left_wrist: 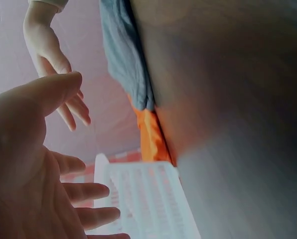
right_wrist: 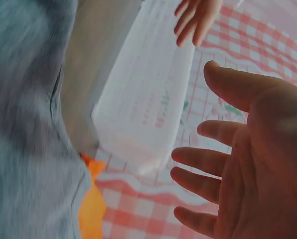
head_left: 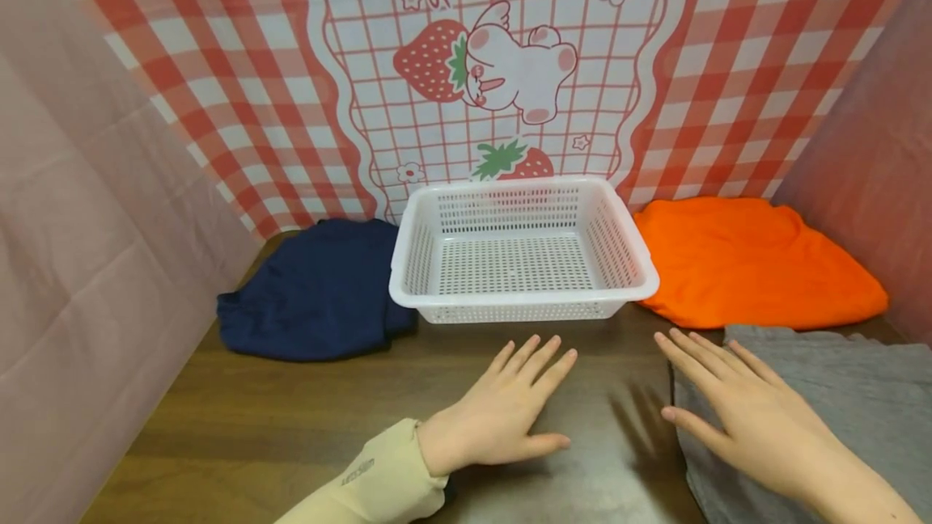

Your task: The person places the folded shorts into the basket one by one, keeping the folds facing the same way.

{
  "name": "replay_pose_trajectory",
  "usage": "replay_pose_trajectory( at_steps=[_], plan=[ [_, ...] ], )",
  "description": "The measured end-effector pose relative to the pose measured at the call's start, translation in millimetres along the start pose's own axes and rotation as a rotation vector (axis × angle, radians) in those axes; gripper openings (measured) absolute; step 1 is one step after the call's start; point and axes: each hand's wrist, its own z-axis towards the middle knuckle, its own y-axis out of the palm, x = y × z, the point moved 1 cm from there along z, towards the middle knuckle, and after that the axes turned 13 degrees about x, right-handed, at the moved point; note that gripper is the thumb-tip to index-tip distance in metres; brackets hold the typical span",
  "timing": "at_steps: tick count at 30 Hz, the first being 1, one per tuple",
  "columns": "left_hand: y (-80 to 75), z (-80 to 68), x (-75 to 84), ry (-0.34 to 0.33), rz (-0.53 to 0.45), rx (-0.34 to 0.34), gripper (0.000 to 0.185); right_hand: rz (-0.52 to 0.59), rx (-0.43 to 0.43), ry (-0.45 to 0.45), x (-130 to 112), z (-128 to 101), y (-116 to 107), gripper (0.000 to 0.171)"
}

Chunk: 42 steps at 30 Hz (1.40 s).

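Note:
Both hands hover over the table with fingers spread, holding nothing. The left hand (head_left: 498, 415), in a pale sleeve, is in front of a white perforated plastic basket (head_left: 520, 296), apart from it. To the right, the right hand (head_left: 753, 411) is above the near-left part of a grey folded cloth (head_left: 859, 403). Behind that lies a folded orange cloth (head_left: 750, 265), beside the basket's right end. A folded dark navy cloth (head_left: 313, 289) lies at the basket's left. Inside the basket only its slotted floor shows. In the right wrist view the right hand's fingers (right_wrist: 201, 162) are extended.
The brown wooden table (head_left: 277, 419) carries everything. A red-and-white checked cloth with strawberry prints (head_left: 510, 63) hangs behind the basket. Plain pinkish fabric walls (head_left: 95, 265) stand on the left and right sides.

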Motion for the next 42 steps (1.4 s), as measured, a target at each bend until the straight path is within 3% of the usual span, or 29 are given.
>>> replay_pose_trajectory(
  at_steps=[5,11,18,26,35,38,42],
  plan=[
    [3.7,9.9,7.9,0.005,0.020,-0.011,0.084,-0.035,-0.059,0.094,15.7,-6.9,-4.7,0.080],
    [3.7,21.4,15.9,0.008,0.043,-0.017,0.079,-0.056,-0.045,0.157,37.9,-19.2,-7.2,0.081],
    [11.7,31.0,24.9,0.014,0.031,-0.067,0.074,-0.097,-0.196,0.285,57.3,-30.9,0.5,0.086],
    [19.1,43.1,38.5,0.012,0.016,-0.109,0.069,-0.192,-0.244,0.313,88.0,-49.8,9.2,0.096],
    [26.0,54.2,53.0,0.048,0.041,-0.137,0.063,-0.259,-0.093,0.393,101.7,-71.4,15.0,0.097],
    [27.5,59.0,55.5,0.044,0.023,-0.162,0.062,-0.232,-0.029,0.420,103.3,-76.2,16.5,0.096],
    [31.2,65.1,60.5,0.031,0.006,-0.188,0.062,-0.156,0.122,0.470,110.6,-86.5,19.2,0.086]
  ],
)
